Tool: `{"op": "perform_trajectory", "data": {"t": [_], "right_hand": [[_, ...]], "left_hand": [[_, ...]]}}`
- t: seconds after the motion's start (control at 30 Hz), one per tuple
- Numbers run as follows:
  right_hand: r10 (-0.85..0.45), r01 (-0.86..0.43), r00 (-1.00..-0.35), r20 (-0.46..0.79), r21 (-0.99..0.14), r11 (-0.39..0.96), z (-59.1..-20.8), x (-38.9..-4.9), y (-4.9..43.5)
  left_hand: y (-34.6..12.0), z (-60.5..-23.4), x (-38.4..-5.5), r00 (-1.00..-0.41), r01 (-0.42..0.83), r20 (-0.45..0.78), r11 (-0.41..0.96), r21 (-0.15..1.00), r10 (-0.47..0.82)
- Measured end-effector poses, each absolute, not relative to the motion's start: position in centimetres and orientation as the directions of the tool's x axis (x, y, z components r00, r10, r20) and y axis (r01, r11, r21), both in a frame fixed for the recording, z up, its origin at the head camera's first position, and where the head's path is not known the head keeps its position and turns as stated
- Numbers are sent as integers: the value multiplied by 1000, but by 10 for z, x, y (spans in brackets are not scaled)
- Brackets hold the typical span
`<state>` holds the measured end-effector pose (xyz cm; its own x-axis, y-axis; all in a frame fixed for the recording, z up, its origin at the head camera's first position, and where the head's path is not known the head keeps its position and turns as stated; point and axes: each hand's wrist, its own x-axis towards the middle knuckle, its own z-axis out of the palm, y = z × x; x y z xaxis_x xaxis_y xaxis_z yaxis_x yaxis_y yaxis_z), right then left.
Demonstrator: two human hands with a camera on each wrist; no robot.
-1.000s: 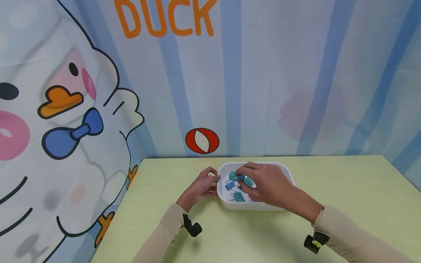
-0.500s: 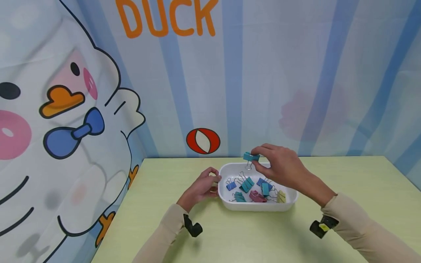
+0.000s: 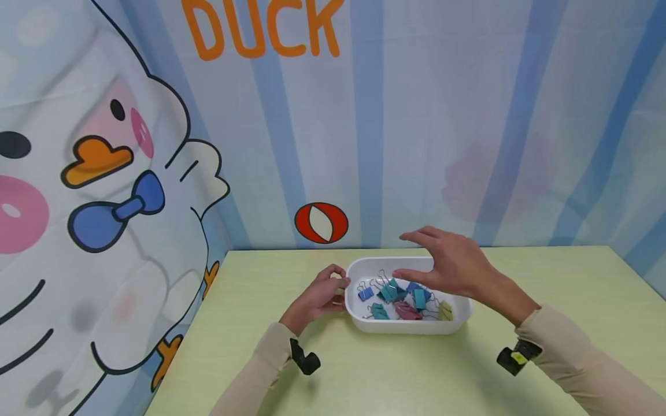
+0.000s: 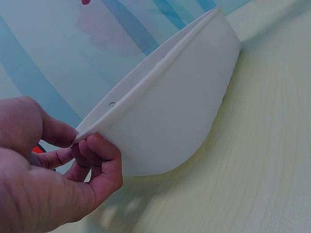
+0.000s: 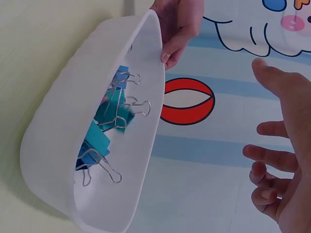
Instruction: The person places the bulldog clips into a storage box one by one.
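Note:
A white plastic tub (image 3: 406, 327) stands on the table with several binder clips inside. My left hand (image 3: 318, 296) pinches its left rim between thumb and fingers, plainly seen in the left wrist view. Above the tub's right half, my right hand (image 3: 458, 263) is spread with thumb and fingers wide apart and holds nothing. Among the clips are a teal binder clip (image 3: 389, 290), a pink binder clip (image 3: 407, 311), a yellow binder clip (image 3: 445, 311) and a small blue binder clip (image 3: 366, 294). In the right wrist view, one teal clip (image 5: 116, 110) looks slightly blurred among the wire handles.
The pale wooden table (image 3: 395, 375) extends around the tub on all sides. Behind it hangs a striped blue cloth backdrop (image 3: 406, 144) with a printed duck (image 3: 171, 248) at the left.
My right hand rose out of the tub with a teal binder clip, then let it go, and the clip dropped among the others. The left hand stayed on the rim.

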<state>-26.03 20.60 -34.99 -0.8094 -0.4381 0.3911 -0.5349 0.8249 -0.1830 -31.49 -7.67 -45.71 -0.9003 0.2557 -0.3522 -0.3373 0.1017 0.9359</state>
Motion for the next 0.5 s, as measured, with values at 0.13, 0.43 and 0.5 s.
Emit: {"op": "perform_trajectory", "data": {"t": [0.13,0.43,0.5], "right_hand": [[-447,-539,-811,378,-183,823,-351,-259,206],[-476,-547,-818,324,-180,817,-358,-252,208],[-486,-549,-820,302,-179,816,-361,-250,208]], "left_hand": [[-77,-456,-315,-901,-337,-355,111,935,248],[-77,-456,-314,-900,-337,-353,108,935,255],[-77,-457,-314,-900,-338,-355,110,935,252]]}}
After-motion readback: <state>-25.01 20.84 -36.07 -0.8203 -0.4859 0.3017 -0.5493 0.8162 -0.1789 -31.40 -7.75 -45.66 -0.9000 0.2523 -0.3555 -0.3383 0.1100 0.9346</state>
